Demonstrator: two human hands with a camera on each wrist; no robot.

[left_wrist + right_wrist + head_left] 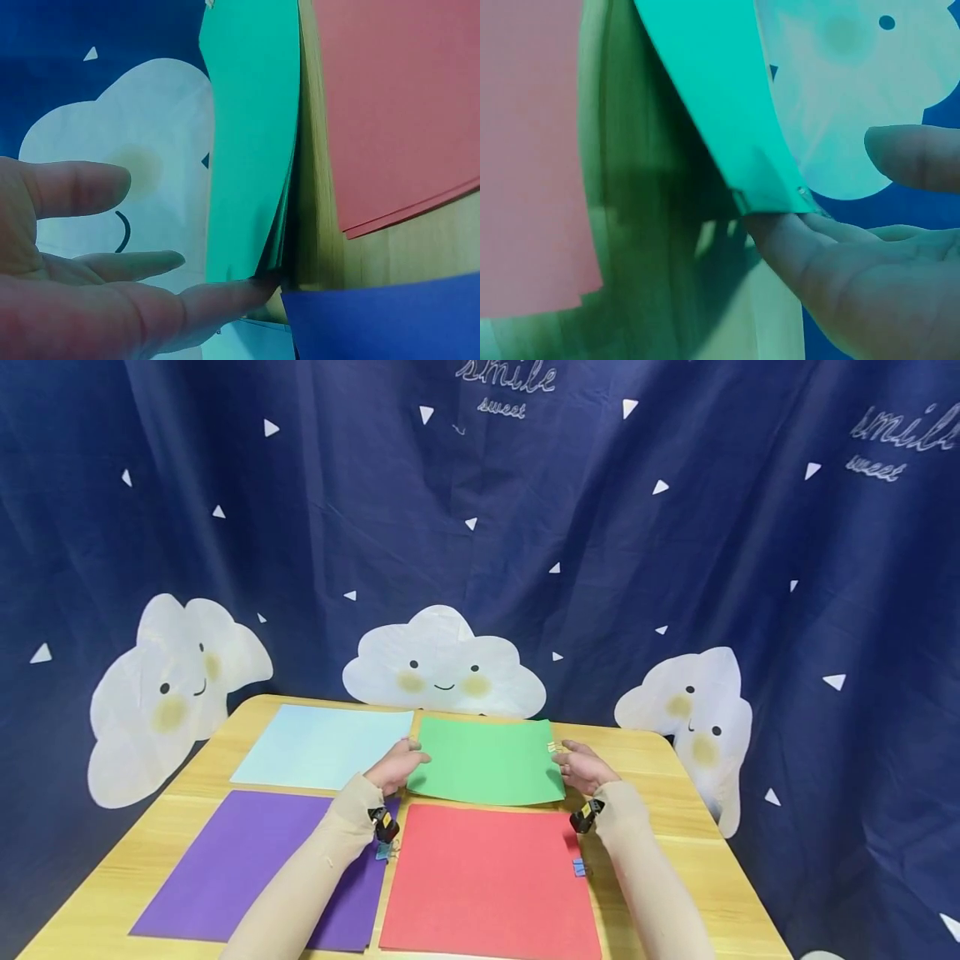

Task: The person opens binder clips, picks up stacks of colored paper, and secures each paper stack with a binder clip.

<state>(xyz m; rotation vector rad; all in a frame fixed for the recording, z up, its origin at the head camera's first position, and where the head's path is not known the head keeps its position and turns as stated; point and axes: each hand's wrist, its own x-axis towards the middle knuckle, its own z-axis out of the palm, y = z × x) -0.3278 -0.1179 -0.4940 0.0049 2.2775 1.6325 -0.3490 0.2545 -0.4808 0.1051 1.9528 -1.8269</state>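
A stack of green paper sheets [483,762] lies at the back middle of the table, with a gold-coloured clip [554,747] on its right edge. My left hand [397,766] touches the stack's left edge with its fingers extended; in the left wrist view the thumb stands apart from the paper. On the other side, my right hand [587,768] has its fingers against and under the right edge, which is raised off the table. The right thumb [915,157] is also clear of the paper. Neither hand pinches the stack.
Red sheets [487,885] with a blue binder clip [579,867] lie in front. Purple sheets [247,860] with a teal binder clip [384,850] are front left, partly under my left forearm. Light blue sheets [322,747] lie back left. A dark blue curtain [465,560] hangs behind the table.
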